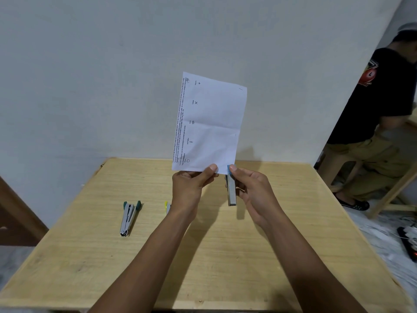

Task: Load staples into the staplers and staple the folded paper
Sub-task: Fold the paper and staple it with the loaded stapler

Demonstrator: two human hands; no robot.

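A: From the head camera, what do the hands have?

B: The left hand (191, 184) pinches the lower edge of the folded paper (209, 125), thumb in front, fingers behind, closed on the sheet. The paper stands upright in the air above the far part of the wooden table (225, 256), printed lines running along its left edge and creases across its middle.

A: And the other?

B: The right hand (252, 193) is wrapped around a blue-tipped stapler (231, 188), held nearly vertical, its blue end up at the paper's lower right corner. The thumb rests on that blue end. The stapler's mouth meets the corner, but whether it is pressed shut on the sheet I cannot tell.

A: Any staples visible inside it?

B: No, the channel is hidden by the fingers and the angle.

A: What lies on the table?

B: A green-tipped stapler (129, 218) lies to the left, well apart from the hands, its arms splayed open; the contents of its tray are too small to make out. A yellow-tipped stapler (167, 206) peeks out just beside the left wrist, mostly hidden behind it.

A: Anything beyond?

B: A person in a black shirt (379, 98) stands at the right, next to a wooden stool (338, 168).
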